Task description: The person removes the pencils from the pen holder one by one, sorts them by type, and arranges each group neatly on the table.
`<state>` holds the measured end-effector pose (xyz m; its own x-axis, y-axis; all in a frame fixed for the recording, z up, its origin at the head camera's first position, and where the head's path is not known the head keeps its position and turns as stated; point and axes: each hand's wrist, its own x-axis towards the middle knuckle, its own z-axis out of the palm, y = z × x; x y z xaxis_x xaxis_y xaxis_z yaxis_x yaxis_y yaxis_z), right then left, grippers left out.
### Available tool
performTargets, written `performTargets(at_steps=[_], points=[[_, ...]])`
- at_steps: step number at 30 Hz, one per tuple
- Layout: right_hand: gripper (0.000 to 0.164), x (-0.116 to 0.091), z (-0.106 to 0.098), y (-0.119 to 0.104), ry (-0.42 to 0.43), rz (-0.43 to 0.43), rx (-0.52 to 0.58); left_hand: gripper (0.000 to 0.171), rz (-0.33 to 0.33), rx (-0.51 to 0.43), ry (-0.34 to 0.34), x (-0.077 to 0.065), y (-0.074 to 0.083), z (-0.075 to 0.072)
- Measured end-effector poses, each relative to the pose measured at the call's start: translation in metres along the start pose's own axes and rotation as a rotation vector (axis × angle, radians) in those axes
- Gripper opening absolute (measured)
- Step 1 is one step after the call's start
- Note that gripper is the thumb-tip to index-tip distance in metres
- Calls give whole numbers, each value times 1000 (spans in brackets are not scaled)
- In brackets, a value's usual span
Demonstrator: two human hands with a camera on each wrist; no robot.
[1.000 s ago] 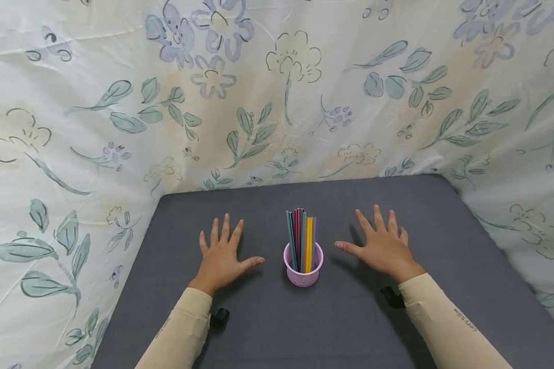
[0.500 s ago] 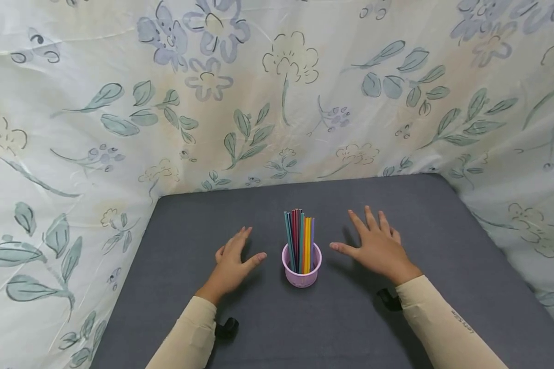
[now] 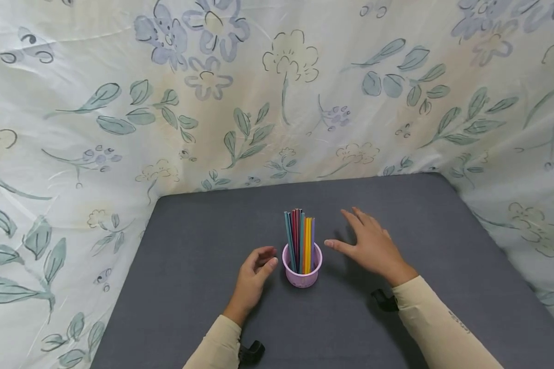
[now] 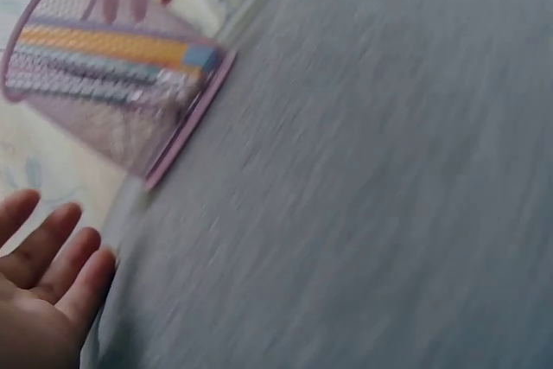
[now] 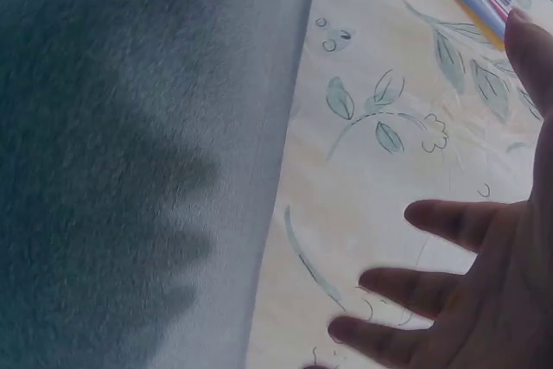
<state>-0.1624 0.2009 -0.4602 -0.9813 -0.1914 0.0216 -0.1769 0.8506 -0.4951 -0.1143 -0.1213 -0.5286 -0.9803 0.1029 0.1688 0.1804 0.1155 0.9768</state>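
Observation:
A pink mesh pencil cup (image 3: pixel 301 279) stands upright on the dark grey table, with several coloured pencils (image 3: pixel 300 241) rising out of it. Just left of the cup is my left hand (image 3: pixel 251 279), its fingers loosely bent and holding nothing. In the left wrist view the cup (image 4: pixel 112 127) shows through its mesh, apart from the left fingers (image 4: pixel 65 265). To the cup's right my right hand (image 3: pixel 374 248) hovers with fingers spread and the thumb towards the cup. The right wrist view shows those fingers (image 5: pixel 449 222) extended, touching nothing.
The grey table (image 3: pixel 212 220) runs back to a floral cloth (image 3: pixel 323 92) that hangs behind and along both sides. A small black device (image 3: pixel 251 352) sits at the left wrist, another black device (image 3: pixel 384 301) at the right.
My left hand has come right and nearer the cup, its spread fingers now loosely bent. My right hand has shifted slightly left. The cup stays in place on the table.

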Motion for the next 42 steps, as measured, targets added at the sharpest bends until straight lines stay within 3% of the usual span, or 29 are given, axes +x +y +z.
performTargets(at_steps=[8, 13, 18, 23, 32, 42], points=[[67, 2, 5, 0, 4, -127, 331, 37, -6, -127, 3, -4, -6, 28], [43, 1, 12, -8, 62, -141, 519, 37, 46, -176, 0, -5, -10, 37], [31, 1, 16, -17, 119, -131, 719, 35, 103, -187, -19, -4, -17, 38], [27, 5, 18, -27, 149, -119, 858, 33, 110, -161, -4, -5, -17, 38], [29, 10, 32, -36, 188, -97, 924, 27, 75, -87, 43, -3, -14, 39], [19, 11, 40, -43, 210, -103, 876, 27, 43, -90, 39, -3, -15, 38]])
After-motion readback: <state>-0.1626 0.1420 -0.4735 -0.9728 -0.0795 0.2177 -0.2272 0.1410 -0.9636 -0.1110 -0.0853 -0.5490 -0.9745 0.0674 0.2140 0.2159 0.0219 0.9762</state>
